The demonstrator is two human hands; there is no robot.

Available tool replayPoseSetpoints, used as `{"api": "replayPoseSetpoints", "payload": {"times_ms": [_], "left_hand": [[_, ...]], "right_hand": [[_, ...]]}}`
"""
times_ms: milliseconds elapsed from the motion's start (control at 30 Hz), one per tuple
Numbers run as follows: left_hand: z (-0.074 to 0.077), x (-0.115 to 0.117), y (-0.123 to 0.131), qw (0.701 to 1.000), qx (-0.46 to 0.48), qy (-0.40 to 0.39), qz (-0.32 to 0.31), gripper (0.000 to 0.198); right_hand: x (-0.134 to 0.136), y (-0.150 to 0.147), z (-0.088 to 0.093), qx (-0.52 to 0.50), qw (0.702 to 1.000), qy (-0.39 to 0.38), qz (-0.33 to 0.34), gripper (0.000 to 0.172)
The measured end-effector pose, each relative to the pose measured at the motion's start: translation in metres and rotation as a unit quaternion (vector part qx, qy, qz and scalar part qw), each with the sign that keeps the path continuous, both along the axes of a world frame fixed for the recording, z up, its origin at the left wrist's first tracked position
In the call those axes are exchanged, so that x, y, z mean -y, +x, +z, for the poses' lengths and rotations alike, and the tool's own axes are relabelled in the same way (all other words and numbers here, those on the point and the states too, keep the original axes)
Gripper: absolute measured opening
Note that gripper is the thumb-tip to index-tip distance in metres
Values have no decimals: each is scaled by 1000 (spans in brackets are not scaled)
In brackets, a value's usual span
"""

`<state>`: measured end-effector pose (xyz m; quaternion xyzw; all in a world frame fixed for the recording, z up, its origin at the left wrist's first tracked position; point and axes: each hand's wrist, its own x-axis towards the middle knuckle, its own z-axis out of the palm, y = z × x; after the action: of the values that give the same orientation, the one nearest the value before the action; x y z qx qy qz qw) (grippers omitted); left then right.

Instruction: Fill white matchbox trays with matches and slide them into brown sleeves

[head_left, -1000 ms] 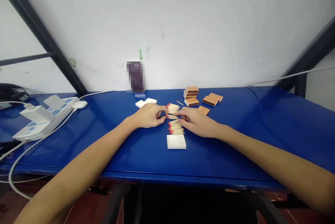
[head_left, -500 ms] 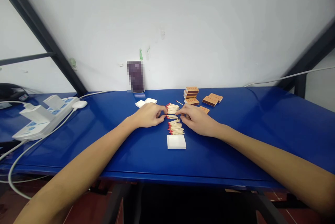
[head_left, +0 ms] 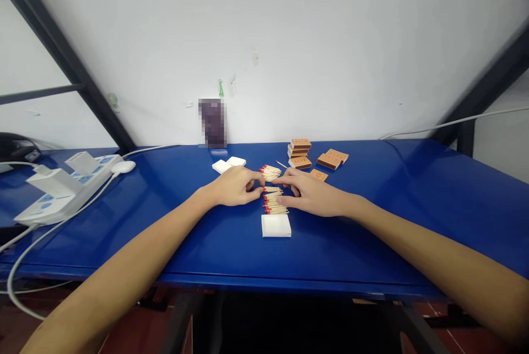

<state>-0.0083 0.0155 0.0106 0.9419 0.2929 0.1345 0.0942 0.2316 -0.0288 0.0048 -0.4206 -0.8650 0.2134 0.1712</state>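
A pile of red-tipped matches (head_left: pixel 273 199) lies in the middle of the blue table (head_left: pixel 372 232). My left hand (head_left: pixel 233 187) rests at the pile's left edge, fingers curled and pinching at the matches. My right hand (head_left: pixel 308 193) lies on the pile's right side, its fingers bent over the sticks and touching them. A white inner matchbox tray (head_left: pixel 276 225) sits just in front of the pile, apart from both hands.
Orange matchbox sleeves (head_left: pixel 300 153) are stacked and scattered behind the pile. Two white trays (head_left: pixel 228 164) lie at the back left. A white power strip (head_left: pixel 61 183) with plugs and cables occupies the left end. A dark blurred object (head_left: pixel 212 122) leans on the wall.
My right hand has slid a little toward me over the matches, covering more of the pile. The view has shifted slightly; my left hand stays at the pile.
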Motion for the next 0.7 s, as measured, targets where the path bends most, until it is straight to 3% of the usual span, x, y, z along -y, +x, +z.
{"api": "replayPoseSetpoints", "payload": {"times_ms": [133, 233, 700], "left_hand": [[4, 4, 1, 1000, -14, -13, 4, 23], [6, 6, 2, 999, -26, -19, 10, 31], [8, 9, 4, 999, -40, -19, 14, 59]], "right_hand": [[1, 5, 10, 24, 998, -53, 30, 65], [2, 7, 12, 14, 997, -49, 53, 69], [-1, -2, -5, -10, 999, 39, 17, 41]]}}
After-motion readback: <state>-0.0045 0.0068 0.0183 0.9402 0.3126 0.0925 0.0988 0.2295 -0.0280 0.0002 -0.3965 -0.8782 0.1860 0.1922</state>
